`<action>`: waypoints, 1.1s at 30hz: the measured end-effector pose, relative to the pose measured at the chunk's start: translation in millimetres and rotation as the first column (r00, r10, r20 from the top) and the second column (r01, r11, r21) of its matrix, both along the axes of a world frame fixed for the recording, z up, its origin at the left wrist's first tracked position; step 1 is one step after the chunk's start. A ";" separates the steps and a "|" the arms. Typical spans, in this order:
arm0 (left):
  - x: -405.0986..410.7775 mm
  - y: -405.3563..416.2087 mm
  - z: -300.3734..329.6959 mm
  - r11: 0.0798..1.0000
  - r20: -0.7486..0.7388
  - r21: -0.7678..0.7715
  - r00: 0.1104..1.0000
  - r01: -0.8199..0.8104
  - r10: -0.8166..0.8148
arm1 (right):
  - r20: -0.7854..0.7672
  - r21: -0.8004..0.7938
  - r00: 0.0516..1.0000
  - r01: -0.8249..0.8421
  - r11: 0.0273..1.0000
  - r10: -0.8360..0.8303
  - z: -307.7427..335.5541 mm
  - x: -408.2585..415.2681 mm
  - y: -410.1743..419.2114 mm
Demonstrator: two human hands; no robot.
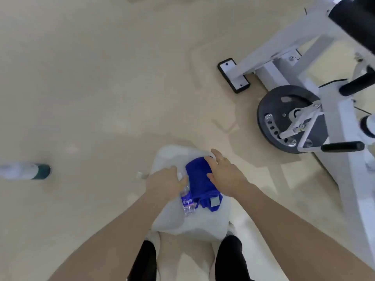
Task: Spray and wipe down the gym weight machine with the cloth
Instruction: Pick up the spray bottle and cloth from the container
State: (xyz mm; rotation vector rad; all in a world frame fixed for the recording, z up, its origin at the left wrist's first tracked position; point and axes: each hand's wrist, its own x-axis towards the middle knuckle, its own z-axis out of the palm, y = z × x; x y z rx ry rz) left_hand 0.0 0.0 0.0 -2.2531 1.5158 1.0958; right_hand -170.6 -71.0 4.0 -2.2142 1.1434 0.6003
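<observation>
**Both hands down at the grey seat**

Right hand [225, 173] of mine lies flat on the blue cloth [200, 179], fingers straight and spread, the palm covering the cloth's right side; a ring shows on one finger. Left hand [164, 184] sits just beside it, over the left part of the same pale grey pad [194, 222], with the thumb stretched toward the cloth. A small clear bottle [187, 199] with a blue label pokes out from under that hand, slanting down toward me and touching the cloth's left edge. Whether my left fingers are curled round the bottle or only lying on it, I cannot tell; the hand hides its top.

The cloth is bunched in the middle of the pad, and a grey tag hangs off its near edge. Below the pad I see my two legs in black.

The weight machine [324, 63] stands at the upper right, well apart from my hands: white frame tubes, a black-edged foot plate flat on the beige floor [101, 78], and a black weight disc [272, 118] on its peg with a white lever across it. Black grips stick out from the frame on the right.

At the left edge of the view, far from the pad, a blurred pale bottle with a dark green end [26, 171] lies on the floor.
</observation>
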 end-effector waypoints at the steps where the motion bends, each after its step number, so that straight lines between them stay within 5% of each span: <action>1: -7.7 3.2 -8.7 0.998 -0.015 0.037 0.999 -0.044 0.045 | -0.009 0.028 1.000 0.016 0.999 -0.016 -10.4 1.6 3.3; 6: -30.9 9.6 -48.3 0.966 -0.117 0.009 0.959 -0.259 0.258 | 0.010 -0.016 0.989 0.147 0.989 -0.147 -45.8 10.4 7.2; 9: -25.9 4.5 -44.8 0.973 -0.193 0.020 0.954 -0.231 0.230 | 0.062 -0.060 0.971 0.233 0.971 -0.230 -40.4 11.5 0.3; 11: -21.0 2.7 -26.8 0.968 -0.321 0.057 0.914 -0.244 0.249 | 0.157 0.049 0.929 0.330 0.943 -0.334 -27.6 6.4 -1.8; 14: -14.8 -5.2 25.3 0.943 -0.469 0.063 0.824 -0.327 0.317 | 0.282 0.319 0.739 0.529 0.786 -0.612 21.6 -12.8 -5.2; 18: -20.8 -25.1 121.6 0.960 -0.603 -0.013 0.769 -0.278 0.214 | 0.325 0.510 0.497 0.624 0.592 -0.805 120.3 -41.1 -13.0; 25: -75.3 -72.3 325.3 0.978 -0.533 -0.190 0.828 0.084 -0.175 | 0.392 0.439 0.636 0.505 0.743 -0.664 327.8 -88.1 -35.7; 28: -103.2 -84.4 397.6 0.891 -0.406 -0.323 0.804 0.318 -0.434 | 0.436 0.414 0.650 0.469 0.780 -0.623 400.5 -110.3 -43.1; 33: -119.8 -95.0 431.2 0.737 -0.123 -0.369 0.756 0.566 -0.642 | 0.378 0.260 0.824 0.344 0.902 -0.423 438.7 -128.6 -47.7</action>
